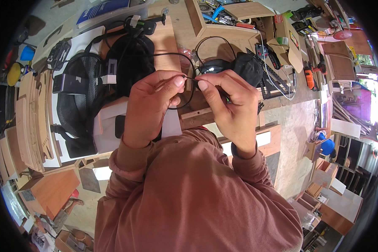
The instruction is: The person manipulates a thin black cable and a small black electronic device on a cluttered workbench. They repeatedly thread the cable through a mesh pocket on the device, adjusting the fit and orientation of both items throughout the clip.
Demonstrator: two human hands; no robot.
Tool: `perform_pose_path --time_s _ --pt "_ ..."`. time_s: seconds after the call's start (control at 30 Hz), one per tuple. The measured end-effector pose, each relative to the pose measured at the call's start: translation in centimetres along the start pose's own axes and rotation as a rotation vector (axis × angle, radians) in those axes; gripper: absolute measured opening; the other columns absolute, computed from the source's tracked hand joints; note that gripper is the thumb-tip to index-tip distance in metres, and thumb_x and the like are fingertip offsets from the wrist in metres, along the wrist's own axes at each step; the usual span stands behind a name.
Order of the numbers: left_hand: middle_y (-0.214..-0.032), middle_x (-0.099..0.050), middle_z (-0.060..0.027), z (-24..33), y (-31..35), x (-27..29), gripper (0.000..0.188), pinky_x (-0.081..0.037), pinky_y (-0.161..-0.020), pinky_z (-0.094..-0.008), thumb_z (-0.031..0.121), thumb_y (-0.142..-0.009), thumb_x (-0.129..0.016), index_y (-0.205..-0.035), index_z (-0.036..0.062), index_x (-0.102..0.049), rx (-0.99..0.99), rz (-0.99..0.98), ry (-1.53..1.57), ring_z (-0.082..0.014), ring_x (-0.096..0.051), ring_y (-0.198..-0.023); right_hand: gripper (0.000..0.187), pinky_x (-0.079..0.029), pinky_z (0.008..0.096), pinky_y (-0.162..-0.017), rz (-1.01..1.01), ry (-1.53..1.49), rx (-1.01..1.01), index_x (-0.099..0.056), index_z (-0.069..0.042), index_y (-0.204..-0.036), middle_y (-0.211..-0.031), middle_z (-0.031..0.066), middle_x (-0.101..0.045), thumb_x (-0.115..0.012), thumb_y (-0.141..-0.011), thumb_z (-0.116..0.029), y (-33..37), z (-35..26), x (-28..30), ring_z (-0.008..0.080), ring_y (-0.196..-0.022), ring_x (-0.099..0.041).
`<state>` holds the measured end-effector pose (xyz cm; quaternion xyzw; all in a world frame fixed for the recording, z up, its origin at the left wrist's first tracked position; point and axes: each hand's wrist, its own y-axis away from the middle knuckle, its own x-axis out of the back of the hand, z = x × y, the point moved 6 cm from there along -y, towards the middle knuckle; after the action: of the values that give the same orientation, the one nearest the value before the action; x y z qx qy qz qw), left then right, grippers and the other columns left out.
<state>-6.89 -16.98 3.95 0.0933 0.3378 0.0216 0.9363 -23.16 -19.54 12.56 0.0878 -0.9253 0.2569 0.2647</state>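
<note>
Black cable (190, 78), held in a closed pinch by left hand (149, 103), likewise by right hand (235, 103)

Loose reddish-brown long-sleeved top (197, 201); matching cuffs (131, 159); dark right wristband (234, 149)

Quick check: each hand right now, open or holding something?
Left hand: closed, pinching black cable at the fingertips.
Right hand: closed, also pinching black cable at the fingertips.
</note>
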Motion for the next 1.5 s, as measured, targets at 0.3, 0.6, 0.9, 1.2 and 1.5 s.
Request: perform_pose_path --time_s 0.3,0.6,0.9,1.2,1.5 --pt "-0.081 -0.066 0.0051 0.8 0.4 -0.5 0.016 -0.038 -0.063 -0.0194 0.014 -0.099 -0.076 -0.106 -0.0003 -0.077 -0.089 0.033 -0.285 -0.001 -0.048 -0.07 0.01 -0.051 0.0314 -0.061 -0.017 -0.02 -0.045 -0.079 -0.002 -0.1 -0.08 0.0112 -0.07 -0.078 -0.091 -0.005 0.2 0.4 -0.7 0.0219 -0.065 -0.066" --pt "-0.087 -0.067 0.0021 1.4 0.4 -0.2 0.012 -0.039 -0.067 -0.02 0.008 -0.1 -0.072 -0.103 -0.003 -0.075 -0.197 0.016 -0.554 -0.0016 -0.05 -0.075 0.012 -0.055 0.0278 -0.066 -0.03 -0.165 -0.141 -0.078 -0.002 -0.098 -0.085 0.0112 -0.076 -0.082 -0.087 -0.004 0.7 1.6 -1.5 0.0171 -0.072 -0.074" --pt "-0.089 -0.068 0.0018 1.2 0.5 0.3 0.009 -0.041 -0.066 -0.0191 0.007 -0.098 -0.074 -0.103 -0.0001 -0.074 -0.106 0.055 -0.473 -0.001 -0.053 -0.076 0.013 -0.055 0.0289 -0.07 0.032 -0.038 0.01 -0.079 -0.005 -0.101 -0.091 0.0123 -0.077 -0.081 -0.088 -0.005 0.0 1.9 -0.8 0.0206 -0.076 -0.072" --pt "-0.102 -0.067 -0.0032 2.4 1.0 -1.3 0.011 -0.049 -0.071 -0.0228 -0.003 -0.095 -0.073 -0.105 -0.0015 -0.071 -0.577 0.111 -0.726 -0.0058 -0.06 -0.082 0.017 -0.052 0.0259 -0.063 -0.043 -0.404 -0.266 -0.074 -0.001 -0.103 -0.084 0.0065 -0.073 -0.08 -0.095 -0.014 1.4 3.1 -2.2 0.009 -0.072 -0.065" --pt "-0.1 -0.068 -0.0074 3.3 1.7 -2.8 0.01 -0.051 -0.067 -0.0252 -0.002 -0.091 -0.076 -0.101 0.0007 -0.074 -0.745 0.125 -1.005 -0.0115 -0.064 -0.08 0.02 -0.046 0.0236 -0.06 -0.235 -0.5 -0.409 -0.072 0.001 -0.097 -0.077 -0.0007 -0.067 -0.073 -0.102 -0.018 1.6 3.9 -3.1 0.0032 -0.069 -0.055"
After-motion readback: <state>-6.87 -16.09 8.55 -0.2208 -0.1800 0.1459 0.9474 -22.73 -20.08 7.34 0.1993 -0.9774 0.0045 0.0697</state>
